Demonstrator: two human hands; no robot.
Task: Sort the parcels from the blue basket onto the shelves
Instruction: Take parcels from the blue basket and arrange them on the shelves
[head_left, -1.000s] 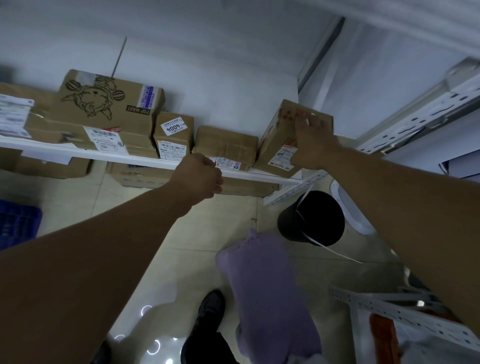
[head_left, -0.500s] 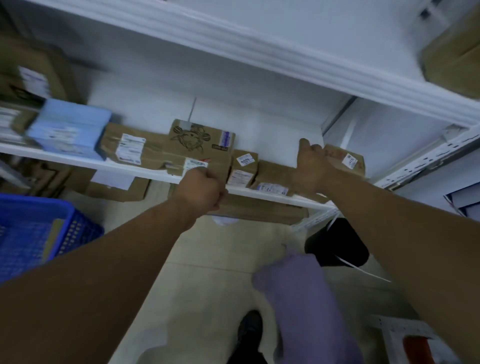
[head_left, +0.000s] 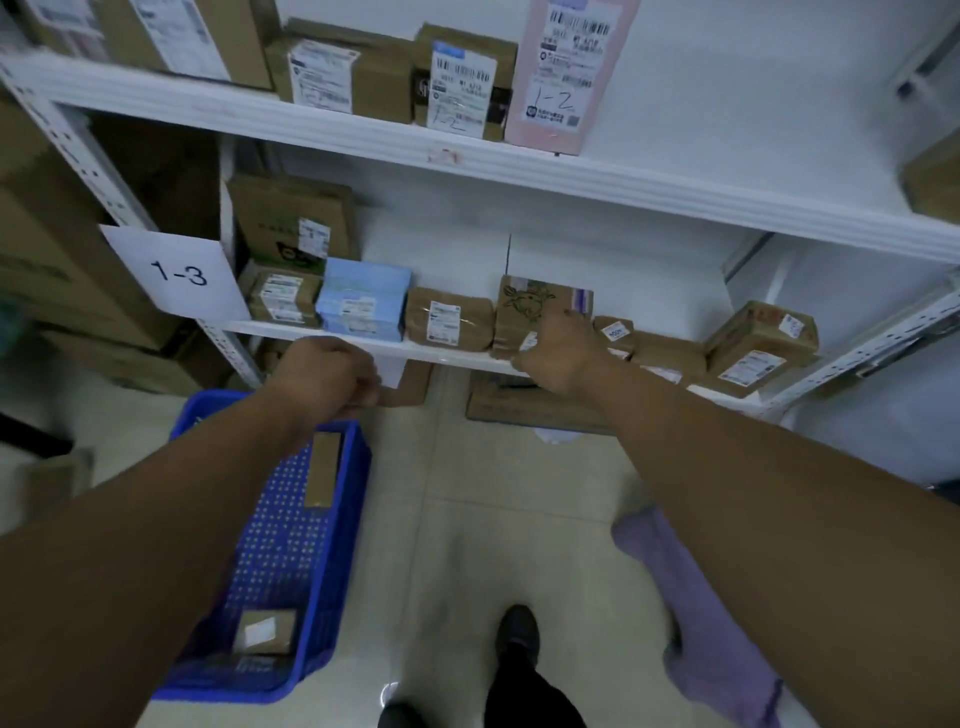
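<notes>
The blue basket (head_left: 291, 545) stands on the floor at lower left, under my left forearm. In it lie a long brown parcel (head_left: 324, 467) and a small box with a white label (head_left: 265, 631). My left hand (head_left: 327, 376) is curled into a fist above the basket's far rim and holds nothing that I can see. My right hand (head_left: 558, 353) hangs relaxed at the front edge of the middle shelf (head_left: 441, 353), in front of a brown box with a drawing (head_left: 530, 306). The brown box with red print (head_left: 761, 338) sits at the shelf's right end, apart from both hands.
A paper sign "1-3" (head_left: 179, 273) hangs on the left upright. The upper shelf (head_left: 467, 156) carries parcels marked 1-2. A light blue box (head_left: 361, 301) and several brown parcels fill the middle shelf. A purple bag (head_left: 696, 597) lies on the floor at right, beside my shoe (head_left: 517, 634).
My right hand let go of the box at the shelf's right end and drew left along the shelf front. The view lifted and swung left, and the basket came into sight.
</notes>
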